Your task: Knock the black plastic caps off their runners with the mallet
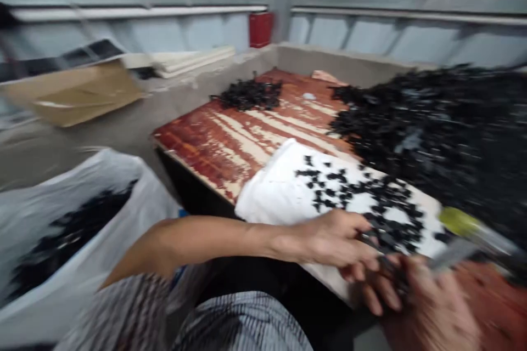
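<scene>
One worn red counter [193,137] stretches out beyond a person's bare left hand [333,241] and right hand [436,301]. A broad heap of black pieces [444,120] covers its surface beyond the right hand. Well to the left of the hands, an open white bag [152,192] holds more black material [74,236]. A white pad [267,192] lies just beyond and partly beneath the left hand, and a smaller black pile [251,93] sits farther past it. Near the right hand, on its far side, is a yellow-green-ended clear object [459,222], blurred, with a flat grey strip [453,254] beside the fingers. Small black pieces [329,192] dot the pad ahead of the left hand. Smallest of all, a dark piece [370,238] is pinched by the left thumb and fingers; the right hand's fingers curl close by, but blur obscures whether they grip.
</scene>
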`<state>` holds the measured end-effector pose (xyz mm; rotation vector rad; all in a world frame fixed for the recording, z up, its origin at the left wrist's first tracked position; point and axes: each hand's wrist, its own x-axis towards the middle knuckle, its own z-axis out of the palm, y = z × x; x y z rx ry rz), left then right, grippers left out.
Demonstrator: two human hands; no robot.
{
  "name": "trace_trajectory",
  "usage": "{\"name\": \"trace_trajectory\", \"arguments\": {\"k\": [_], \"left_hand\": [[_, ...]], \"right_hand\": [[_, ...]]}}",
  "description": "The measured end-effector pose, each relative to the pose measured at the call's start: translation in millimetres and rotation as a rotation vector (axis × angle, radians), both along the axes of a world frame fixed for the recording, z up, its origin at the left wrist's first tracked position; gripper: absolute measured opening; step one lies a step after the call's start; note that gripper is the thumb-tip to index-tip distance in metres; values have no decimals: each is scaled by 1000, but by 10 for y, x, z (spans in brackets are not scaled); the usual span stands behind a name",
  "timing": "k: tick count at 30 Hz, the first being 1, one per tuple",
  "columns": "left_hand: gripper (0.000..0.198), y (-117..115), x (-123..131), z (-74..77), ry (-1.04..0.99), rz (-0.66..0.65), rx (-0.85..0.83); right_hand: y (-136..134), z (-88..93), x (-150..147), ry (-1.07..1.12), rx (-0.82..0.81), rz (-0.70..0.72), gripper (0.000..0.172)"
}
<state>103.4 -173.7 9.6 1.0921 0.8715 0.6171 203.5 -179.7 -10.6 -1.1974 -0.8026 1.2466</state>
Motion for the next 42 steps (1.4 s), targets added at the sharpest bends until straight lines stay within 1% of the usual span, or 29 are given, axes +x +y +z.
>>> {"name": "trace_trajectory", "arguments": {"k": [1, 3, 5, 7, 9, 12, 14, 16, 18, 21, 23, 25, 28, 31, 35, 37, 40, 42], "left_hand": [[36, 181, -88, 76, -14, -56, 15], [39, 477, -206, 161, -26, -140, 37], [43, 635, -259, 170, -11, -189, 48], [45, 667, -266, 138, 23, -199, 64], [44, 639, -239, 102, 50, -184, 85], [37, 610, -200, 72, 67, -160, 106], [33, 640, -232, 74, 77, -150, 102], [31, 709, -339, 102, 104, -142, 111], [28, 809, -503, 155, 182, -120, 150], [20, 984, -763, 234, 354, -33, 167], [19, 1098, -894, 249, 405, 26, 146], [20, 1201, -980, 231, 421, 72, 121], [22, 1333, -1045, 197, 413, 127, 61], [24, 1441, -1067, 189, 419, 171, -6], [24, 1509, -1079, 187, 456, 154, 15], [24, 1499, -1074, 192, 459, 98, 54], [27, 1476, -1052, 203, 519, 33, 117], [29, 1493, -1040, 197, 555, 44, 126]], "right_hand": [[-61, 5, 67, 26, 44, -172, 28], [-114, 5, 132, 76, 51, -202, 30], [-96, -6, 143, 105, 60, -173, 32], [-64, -25, 138, 113, 76, -134, 33], [-58, -53, 143, 110, 84, -95, 32], [-102, -97, 172, 95, 70, -41, 28], [-138, -110, 184, 85, 79, -24, 27], [-160, -104, 175, 101, 113, -43, 28], [-165, -79, 147, 139, 124, -85, 26], [-156, -25, 96, 171, 69, -143, 22], [-149, 5, 71, 165, 47, -149, 23], [-148, 21, 60, 147, 26, -162, 24], [-156, 5, 71, 110, -13, -183, 26], [-162, -35, 100, 80, -4, -139, 27], [-154, -48, 108, 56, -11, -144, 26], [-146, -36, 102, 44, -17, -149, 26], [-137, -31, 102, 33, -11, -134, 25], [-136, -45, 110, 29, -13, -132, 24]]}}
